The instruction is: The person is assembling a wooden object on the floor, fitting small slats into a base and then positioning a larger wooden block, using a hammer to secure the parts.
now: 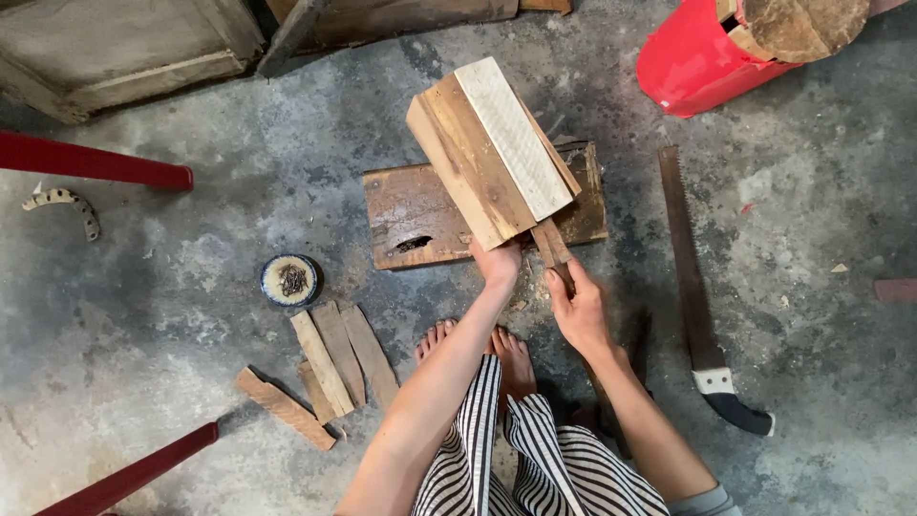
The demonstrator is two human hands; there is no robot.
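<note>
- Left hand (499,264): fingers curled around the lower corner of the box (492,153); box of pale planks, tilted, standing on the board (478,215) just above centre
- Right hand (578,308): fingers closed around a narrow slat (552,244); slat touches the box's lower right edge
- Board: dark, flat on the concrete floor (191,287), notch in its near edge
- Saw (697,287): at 3 o'clock, blade rusty, handle black and white, well apart from the hands
- Slats (330,368): loose cluster at 7 o'clock
- Dish (289,280): small, round, at 9 o'clock, holds dark nails
- Bucket (693,57): red, at 1 o'clock, on its side
- Feet (478,349): bare, at 6 o'clock
</note>
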